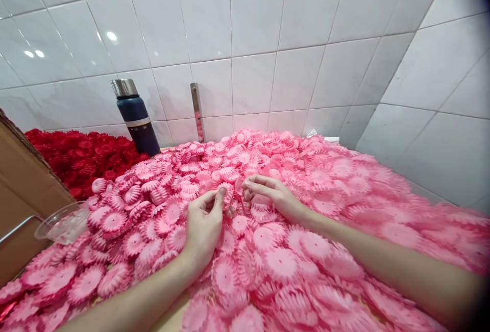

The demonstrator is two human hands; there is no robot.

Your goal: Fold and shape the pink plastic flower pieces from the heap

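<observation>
Pink frilled discs [281, 264] lie nearest the camera, heaped over the counter [174, 317] with a pale strip of its top showing beside the left forearm. Above the middle of the heap, the left hand [204, 222] is closed in a pinch, thumb against fingers, on a small pink disc [227, 195] with a fringed edge. Just beside it, the right hand [273, 192] has its thumb and fingertips drawn together; whether they grip a thin petal layer or only touch one cannot be told.

Farther back on the left, a dark blue bottle [141, 130] with a metal cap stands between the pink heap and a pile of red pieces [86, 156]. A clear plastic tub [40, 229] sits tilted at the heap's left edge, near a cardboard box [23, 194].

The likeliest trouble is in the fingertips: the fringe looks thin, so too hard a pinch could crease or tear it, while too loose a one could drop the disc among lookalikes, where it would be hard to find. Either forearm, reaching low across the loose heap, could drag or flatten pieces. Discs sliding leftward could also spill into the tub or mix with the red ones.
</observation>
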